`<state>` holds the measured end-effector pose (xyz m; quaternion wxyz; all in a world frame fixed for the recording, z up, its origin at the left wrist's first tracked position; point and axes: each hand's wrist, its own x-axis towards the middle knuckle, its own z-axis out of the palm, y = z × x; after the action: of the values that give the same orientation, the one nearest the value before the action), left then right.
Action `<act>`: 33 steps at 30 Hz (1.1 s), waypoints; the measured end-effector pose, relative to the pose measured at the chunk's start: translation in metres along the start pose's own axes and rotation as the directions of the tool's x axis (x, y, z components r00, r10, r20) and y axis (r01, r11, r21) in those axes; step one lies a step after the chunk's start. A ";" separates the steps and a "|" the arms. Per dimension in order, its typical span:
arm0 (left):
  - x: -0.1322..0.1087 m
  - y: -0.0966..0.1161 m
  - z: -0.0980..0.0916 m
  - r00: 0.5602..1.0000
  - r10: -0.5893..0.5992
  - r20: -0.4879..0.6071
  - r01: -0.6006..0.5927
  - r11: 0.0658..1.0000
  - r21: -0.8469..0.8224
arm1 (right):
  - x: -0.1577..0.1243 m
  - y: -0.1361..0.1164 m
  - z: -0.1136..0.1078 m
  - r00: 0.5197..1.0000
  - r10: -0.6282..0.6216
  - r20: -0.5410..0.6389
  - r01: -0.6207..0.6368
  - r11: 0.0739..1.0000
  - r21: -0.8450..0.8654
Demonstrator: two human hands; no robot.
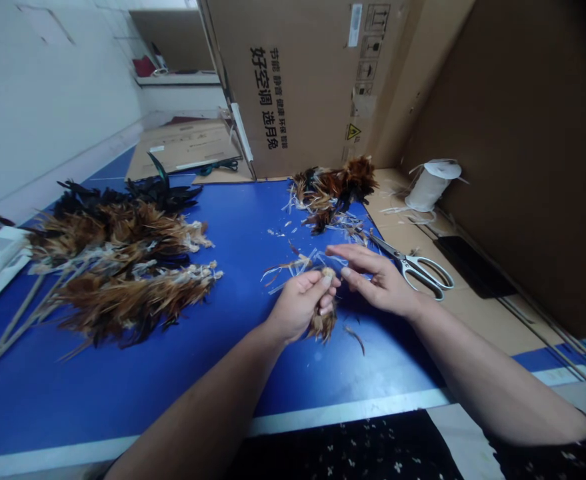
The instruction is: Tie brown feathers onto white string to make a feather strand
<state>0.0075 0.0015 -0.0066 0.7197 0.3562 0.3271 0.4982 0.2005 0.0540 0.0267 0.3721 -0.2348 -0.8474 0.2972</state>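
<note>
My left hand (300,303) is closed around a small bundle of brown feathers (323,325), whose pale bound end shows above the thumb while the tips hang below the fingers. Just to its right, my right hand (375,280) has its fingers stretched out and apart, with nothing visible in them. Its fingertips come close to the bundle's pale end; whether they touch it I cannot tell. Loose feathers and white strips (293,263) lie behind the hands. Beyond my right wrist rests a pair of scissors (417,267) with light metal handles, its blades pointing away to the left.
Brown and black feather bunches (137,293) lie on the blue table (243,373) at left, beside thin sticks (17,320). Another feather pile (333,187) sits at the back. A white spool (433,185) and a black flat object (475,267) are at right. Cardboard (313,87) walls the back.
</note>
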 end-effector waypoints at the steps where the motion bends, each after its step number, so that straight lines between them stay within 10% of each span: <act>1: 0.000 0.001 0.001 1.000 -0.008 0.008 0.008 1.000 0.001 | 0.000 0.001 -0.001 0.998 0.034 0.052 -0.036 0.999 0.030; 9: -0.001 0.004 0.000 1.000 0.006 0.008 -0.006 1.000 -0.006 | -0.001 0.005 -0.004 0.943 0.231 0.240 -0.256 0.964 0.075; 19: 0.004 -0.001 -0.005 0.989 0.078 -0.124 -0.073 0.996 0.047 | -0.001 0.011 -0.004 0.962 0.224 0.157 -0.210 0.973 -0.098; 26: 0.003 0.000 -0.005 0.987 0.049 -0.154 -0.017 0.979 0.201 | -0.003 0.004 -0.003 0.904 0.372 0.210 -0.396 0.914 0.088; 33: 0.002 -0.003 -0.004 0.998 -0.028 -0.057 0.043 0.954 0.296 | -0.003 0.002 -0.005 0.957 0.238 0.164 -0.247 0.968 0.039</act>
<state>0.0061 0.0033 -0.0112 0.6581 0.4411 0.4232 0.4397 0.2066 0.0547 0.0264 0.2714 -0.3016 -0.8298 0.3833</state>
